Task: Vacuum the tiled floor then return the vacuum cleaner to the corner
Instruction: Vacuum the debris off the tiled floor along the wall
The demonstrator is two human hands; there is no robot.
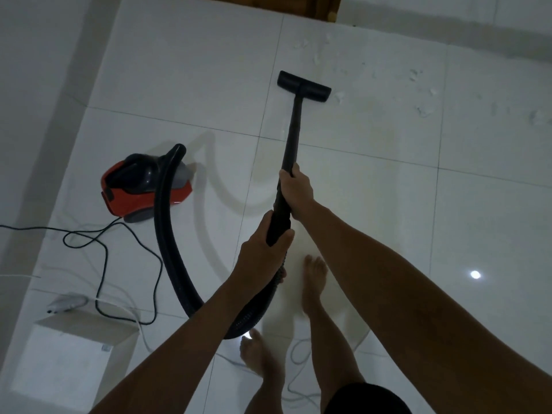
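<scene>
A red and black vacuum cleaner (pixel 143 186) sits on the white tiled floor (pixel 388 180) at the left. Its thick black hose (pixel 167 249) curves down and round to a black wand (pixel 294 130). The wand ends in a flat black floor nozzle (pixel 303 86) that rests on the tiles ahead of me. My right hand (pixel 297 191) grips the wand higher up. My left hand (pixel 264 249) grips the wand's lower end where the hose joins. Small white scraps of debris (pixel 424 109) lie scattered to the right of the nozzle.
A black power cord (pixel 101 249) loops over the floor at the left. A white box (pixel 74 354) stands at the lower left, with a small grey-white device (pixel 67 303) behind it. White cables (pixel 295 383) trail around my bare feet (pixel 313 279). A wall runs along the left, a wooden door frame (pixel 325 8) at the top.
</scene>
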